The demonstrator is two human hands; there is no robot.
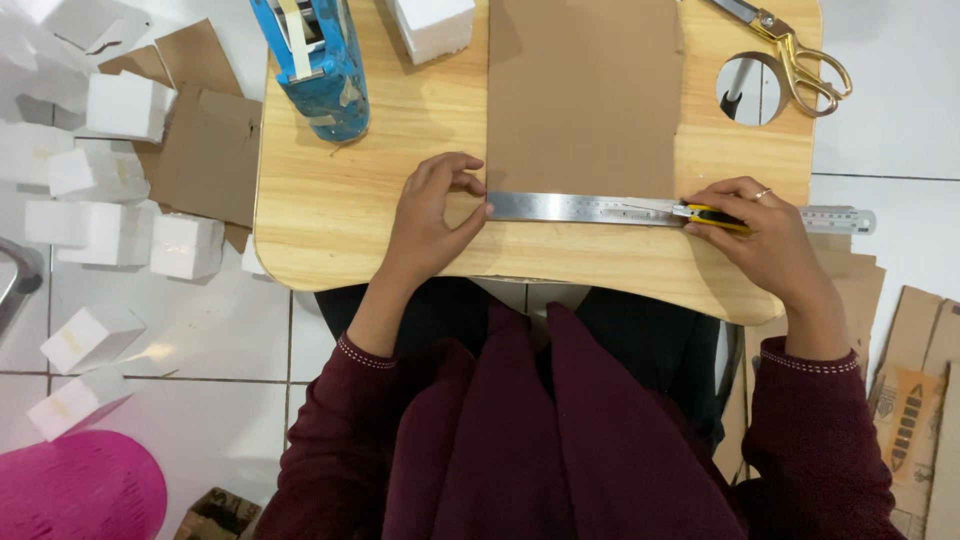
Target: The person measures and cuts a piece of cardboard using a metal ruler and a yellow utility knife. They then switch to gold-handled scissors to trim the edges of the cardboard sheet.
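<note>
A brown cardboard sheet point(583, 95) lies on a small wooden lap table point(330, 210). Across the sheet's near edge rests a steel ruler point(580, 208), running left to right and sticking out past the table's right side. My left hand point(432, 215) presses down on the ruler's left end, fingers bent. My right hand point(752, 225) grips a yellow utility knife point(712, 215) whose tip touches the ruler's edge near the sheet's right corner.
A blue tape dispenser point(320, 65) and a white foam block point(432, 25) sit at the table's far side. Gold-handled scissors point(800, 55) lie by a round hole at the far right. Several white foam blocks point(120, 105) and cardboard scraps point(205, 150) cover the floor.
</note>
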